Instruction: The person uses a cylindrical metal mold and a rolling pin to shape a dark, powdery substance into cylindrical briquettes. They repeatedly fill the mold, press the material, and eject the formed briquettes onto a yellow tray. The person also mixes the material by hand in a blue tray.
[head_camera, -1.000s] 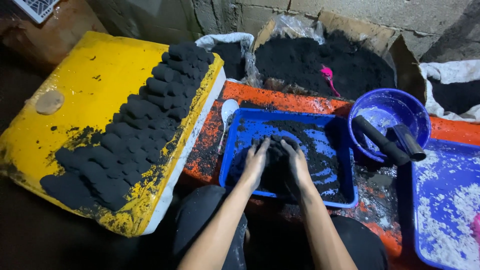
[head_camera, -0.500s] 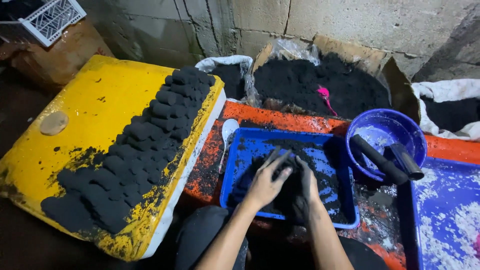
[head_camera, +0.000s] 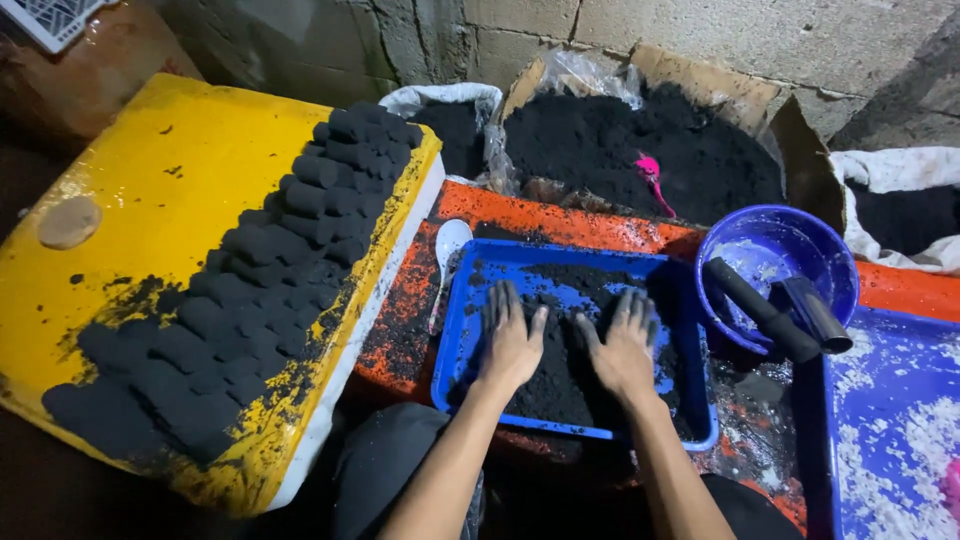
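Hands lie flat in a blue tray (head_camera: 462, 330), both pressed palm-down on a heap of black powder (head_camera: 560, 375) that fills its middle. The left hand (head_camera: 510, 340) has its fingers spread and straight, blackened at the tips, and clasps nothing; the right hand (head_camera: 625, 350) lies just beside it in the same way, fingers apart, resting on the powder without gripping it. The tray sits on an orange surface (head_camera: 560, 225) dusted with black. To the left, a yellow board (head_camera: 150, 190) carries rows of dark pressed lumps (head_camera: 270, 260) running along its right edge. A white spoon (head_camera: 450, 245) lies between the board and the tray. Behind the tray, a cardboard box (head_camera: 700, 85) lined with plastic holds more black powder with a pink scoop (head_camera: 650, 175) stuck in it. To the right stands a blue bowl (head_camera: 775, 240) with two black tubes (head_camera: 765, 310) leaning in it, near a second blue tray (head_camera: 890, 420) speckled with white.
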